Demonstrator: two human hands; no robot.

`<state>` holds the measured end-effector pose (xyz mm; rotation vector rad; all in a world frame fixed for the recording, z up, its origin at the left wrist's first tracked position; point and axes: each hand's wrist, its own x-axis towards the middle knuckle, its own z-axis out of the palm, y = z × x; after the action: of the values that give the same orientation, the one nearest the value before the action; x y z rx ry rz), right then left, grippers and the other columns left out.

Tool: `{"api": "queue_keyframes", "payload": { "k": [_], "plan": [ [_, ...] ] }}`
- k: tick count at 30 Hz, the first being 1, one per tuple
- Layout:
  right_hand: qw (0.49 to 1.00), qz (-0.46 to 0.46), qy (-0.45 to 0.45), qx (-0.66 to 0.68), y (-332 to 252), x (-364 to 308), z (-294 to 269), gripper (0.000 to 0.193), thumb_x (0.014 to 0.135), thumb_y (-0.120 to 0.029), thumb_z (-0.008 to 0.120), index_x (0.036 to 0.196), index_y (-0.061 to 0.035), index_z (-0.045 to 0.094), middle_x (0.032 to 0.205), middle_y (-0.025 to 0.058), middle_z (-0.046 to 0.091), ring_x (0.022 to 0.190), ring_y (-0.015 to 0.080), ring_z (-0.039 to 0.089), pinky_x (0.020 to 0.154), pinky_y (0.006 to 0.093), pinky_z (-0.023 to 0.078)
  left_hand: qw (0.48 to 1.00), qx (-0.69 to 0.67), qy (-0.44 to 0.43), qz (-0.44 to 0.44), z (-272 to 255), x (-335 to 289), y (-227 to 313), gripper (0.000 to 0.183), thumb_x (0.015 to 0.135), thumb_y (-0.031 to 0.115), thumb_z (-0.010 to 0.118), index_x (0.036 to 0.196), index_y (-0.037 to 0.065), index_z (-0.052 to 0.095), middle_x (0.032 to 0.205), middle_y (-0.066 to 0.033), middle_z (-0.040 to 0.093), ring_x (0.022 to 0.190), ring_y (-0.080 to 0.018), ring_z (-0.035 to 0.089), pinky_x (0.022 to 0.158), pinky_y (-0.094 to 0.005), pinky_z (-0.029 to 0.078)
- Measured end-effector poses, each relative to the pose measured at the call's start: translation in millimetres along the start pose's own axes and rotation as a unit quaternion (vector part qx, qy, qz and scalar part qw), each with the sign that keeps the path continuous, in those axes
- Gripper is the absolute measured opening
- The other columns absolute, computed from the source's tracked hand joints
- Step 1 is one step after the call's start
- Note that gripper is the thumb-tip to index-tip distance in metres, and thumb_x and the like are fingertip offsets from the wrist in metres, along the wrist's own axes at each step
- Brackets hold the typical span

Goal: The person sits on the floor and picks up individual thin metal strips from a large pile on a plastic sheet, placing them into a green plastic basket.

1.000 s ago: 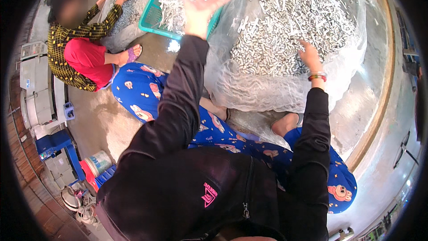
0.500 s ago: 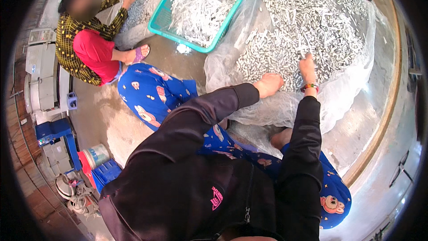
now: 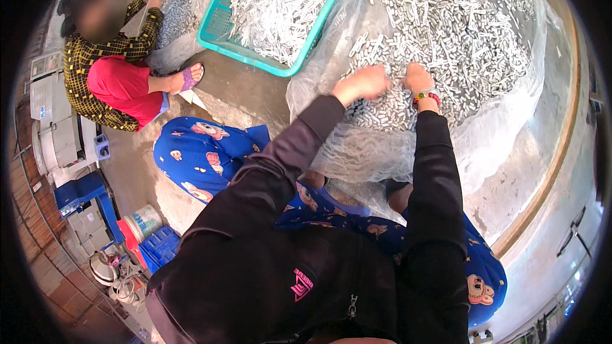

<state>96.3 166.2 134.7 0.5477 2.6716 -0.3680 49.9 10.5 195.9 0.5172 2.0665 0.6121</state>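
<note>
Both my hands are over a wide heap of small silver-grey, tube-like pieces [image 3: 459, 57] spread on a clear plastic sheet [image 3: 472, 159]. My left hand [image 3: 366, 84] is at the near left part of the heap, fingers curled inward, their tips partly hidden. Close beside it on the right, my right hand [image 3: 418, 78], with a beaded bracelet at the wrist, has its fingers bent together and pointing toward the left one. Whatever lies between the fingers of either hand is too small to make out. Longer whitish strips are mixed among the short pieces.
A teal plastic basket [image 3: 245, 58] of long whitish pieces stands beyond the sheet, left of the heap. Farther left another person [image 3: 115, 57] squats, hands at a separate grey pile. A bucket [image 3: 144, 220], a blue crate [image 3: 158, 247] and machines line the left side.
My left hand has moved farther out over the heap. My right hand has shifted left, so the two are closer together. The whole view has swung slightly.
</note>
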Motion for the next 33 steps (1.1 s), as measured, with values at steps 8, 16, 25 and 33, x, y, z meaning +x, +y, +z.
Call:
{"api": "queue_keyframes", "payload": {
  "k": [8,16,25,33],
  "plan": [
    [0.99,0.083,-0.111,0.027,18,-43,-8,0.032,0.076,-0.024,0.048,0.094,-0.0014,0.059,0.099,0.0208,0.057,0.093,0.0351,0.056,0.077,0.0425,0.045,0.984,0.11,0.136,0.025,-63,59,-13,0.071,0.082,0.059,0.033,0.093,-0.007,0.057,0.093,-0.0248,0.057,0.092,-0.0368,0.054,0.079,-0.0422,0.041],
    [0.635,0.023,-0.102,0.765,59,-92,-46,0.025,0.078,-0.024,0.048,0.064,-0.0038,0.049,0.063,0.0026,0.046,0.053,0.0109,0.04,0.044,0.0216,0.029,0.969,0.161,0.188,-0.003,-31,76,-35,0.04,0.08,0.038,0.052,0.091,0.0,0.059,0.098,-0.0204,0.058,0.095,-0.0333,0.054,0.08,-0.0406,0.043],
    [0.535,-0.215,-0.03,0.816,52,-127,-112,0.014,0.064,-0.013,0.046,0.061,-0.0036,0.037,0.061,0.0021,0.029,0.058,0.0114,0.027,0.047,0.0225,0.024,0.907,-0.405,0.014,0.112,-45,44,-13,0.031,0.083,0.009,0.05,0.108,0.0,0.033,0.104,-0.0111,0.048,0.078,-0.0183,0.056,0.059,-0.028,0.049],
    [0.62,-0.112,0.007,0.777,56,-126,-107,0.026,0.08,-0.021,0.042,0.061,-0.0031,0.038,0.062,0.0025,0.035,0.049,0.0074,0.026,0.039,0.0196,0.02,0.965,-0.246,-0.077,0.051,-55,37,-4,0.044,0.085,0.036,0.044,0.11,0.002,0.033,0.109,-0.0149,0.05,0.085,-0.024,0.057,0.065,-0.0402,0.046]
  ]
}}
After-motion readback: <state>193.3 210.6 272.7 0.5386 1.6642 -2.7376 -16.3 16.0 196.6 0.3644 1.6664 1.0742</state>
